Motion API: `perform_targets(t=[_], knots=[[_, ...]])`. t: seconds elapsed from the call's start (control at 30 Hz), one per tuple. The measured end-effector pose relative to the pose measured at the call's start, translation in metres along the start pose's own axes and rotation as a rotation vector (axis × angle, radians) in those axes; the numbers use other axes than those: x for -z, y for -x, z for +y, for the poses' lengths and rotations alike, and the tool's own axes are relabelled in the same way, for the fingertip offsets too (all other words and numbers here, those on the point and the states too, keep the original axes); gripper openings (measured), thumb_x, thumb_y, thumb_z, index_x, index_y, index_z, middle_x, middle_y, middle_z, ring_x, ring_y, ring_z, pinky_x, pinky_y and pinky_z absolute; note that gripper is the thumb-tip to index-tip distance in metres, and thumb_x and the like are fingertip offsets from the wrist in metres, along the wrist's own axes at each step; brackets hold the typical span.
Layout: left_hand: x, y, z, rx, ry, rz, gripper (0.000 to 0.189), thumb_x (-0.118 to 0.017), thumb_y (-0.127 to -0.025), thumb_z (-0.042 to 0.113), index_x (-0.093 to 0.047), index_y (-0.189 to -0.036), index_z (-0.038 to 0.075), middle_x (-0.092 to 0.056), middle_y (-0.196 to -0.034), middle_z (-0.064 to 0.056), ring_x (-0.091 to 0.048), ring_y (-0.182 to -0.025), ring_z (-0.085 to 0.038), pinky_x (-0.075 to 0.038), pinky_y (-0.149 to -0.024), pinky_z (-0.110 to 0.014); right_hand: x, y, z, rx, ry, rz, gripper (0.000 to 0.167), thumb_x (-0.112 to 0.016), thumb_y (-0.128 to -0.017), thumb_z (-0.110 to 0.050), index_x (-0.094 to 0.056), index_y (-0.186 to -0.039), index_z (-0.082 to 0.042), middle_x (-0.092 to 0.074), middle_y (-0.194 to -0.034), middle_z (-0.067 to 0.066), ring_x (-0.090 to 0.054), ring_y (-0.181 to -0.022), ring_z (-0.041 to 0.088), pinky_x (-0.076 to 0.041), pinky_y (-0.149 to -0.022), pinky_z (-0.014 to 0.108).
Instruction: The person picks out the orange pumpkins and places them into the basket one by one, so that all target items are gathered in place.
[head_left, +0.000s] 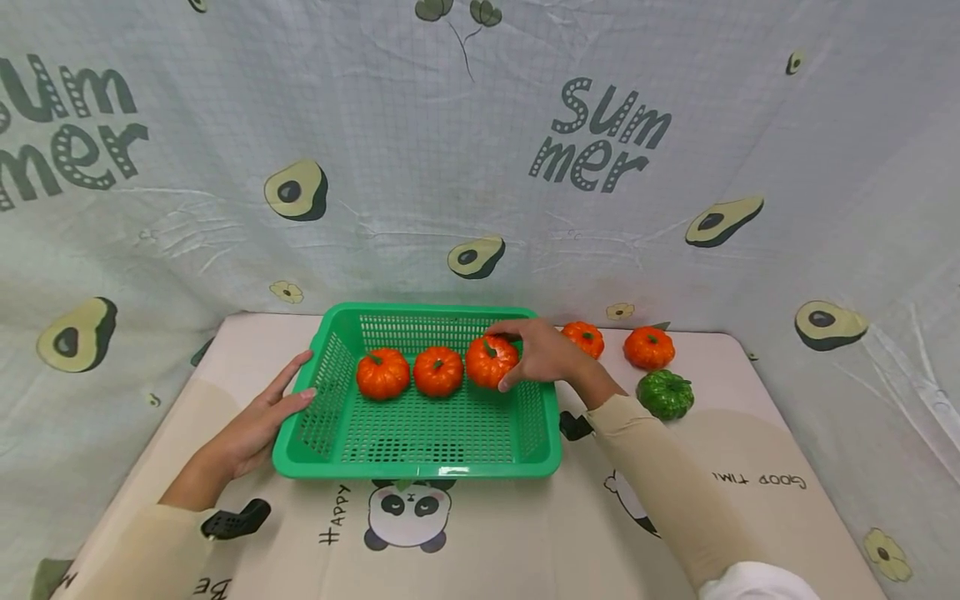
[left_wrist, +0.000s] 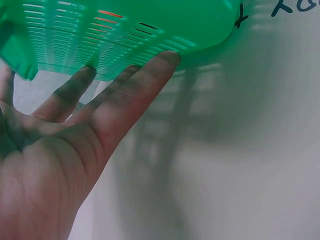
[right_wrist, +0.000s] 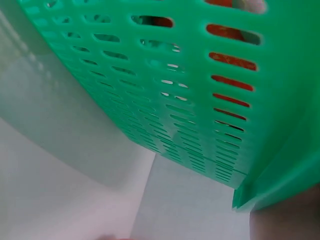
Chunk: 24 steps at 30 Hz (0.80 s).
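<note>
A green plastic basket (head_left: 420,471) with slotted walls stands on the table. Two orange toy pumpkins, one at left (head_left: 383,374) and one in the middle (head_left: 438,372), sit inside it. My right hand (head_left: 543,354) reaches over the basket's right rim and grips a third orange pumpkin (head_left: 487,363) between thumb and fingers. In the right wrist view the basket wall (right_wrist: 195,100) hides that hand's fingers. At the basket's left side is my left hand (head_left: 258,421); in the left wrist view its fingers (left_wrist: 135,95) lie straight against the outer wall.
Right of the basket are two more orange pumpkins, one nearer (head_left: 583,338) and one farther right (head_left: 649,347), plus a green pumpkin (head_left: 665,394). A printed cloth (head_left: 390,208) hangs behind the table. The tabletop (head_left: 525,533) has panda drawings.
</note>
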<state>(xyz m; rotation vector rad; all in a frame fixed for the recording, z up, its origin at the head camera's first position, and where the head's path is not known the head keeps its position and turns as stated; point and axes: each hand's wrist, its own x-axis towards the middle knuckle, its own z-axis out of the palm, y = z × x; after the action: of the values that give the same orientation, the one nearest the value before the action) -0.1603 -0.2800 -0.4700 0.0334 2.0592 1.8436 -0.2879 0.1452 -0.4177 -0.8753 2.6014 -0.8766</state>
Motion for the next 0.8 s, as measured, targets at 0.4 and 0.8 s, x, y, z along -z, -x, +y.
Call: perform_targets(t=[0.4,0.8], knots=[[0.000,0.000,0.000,0.012,-0.022,0.015,0.074,-0.045,-0.113,0.035,0.006,-0.166,0.045,-0.007,-0.171,-0.028,-0.054,-0.128,-0.019,-0.056,-0.093,-0.026,-0.001,-0.006,0.000,-0.013,0.089,-0.045,0.084,-0.098,-0.068,-0.021,-0.064,-0.144,-0.016,-0.063,-0.148,0.009,-0.061,-0.125,0.027,-0.053,-0.108,0.047],[0.000,0.000,-0.001,-0.002,-0.017,0.009,0.074,-0.045,-0.113,0.034,0.005,-0.165,0.046,-0.005,-0.172,-0.028,-0.054,-0.126,-0.014,-0.056,-0.093,-0.025,-0.006,-0.014,0.003,-0.014,0.208,-0.073,0.085,-0.100,-0.065,-0.024,-0.066,-0.142,-0.021,-0.067,-0.143,0.004,-0.062,-0.121,0.024,-0.053,-0.106,0.046]])
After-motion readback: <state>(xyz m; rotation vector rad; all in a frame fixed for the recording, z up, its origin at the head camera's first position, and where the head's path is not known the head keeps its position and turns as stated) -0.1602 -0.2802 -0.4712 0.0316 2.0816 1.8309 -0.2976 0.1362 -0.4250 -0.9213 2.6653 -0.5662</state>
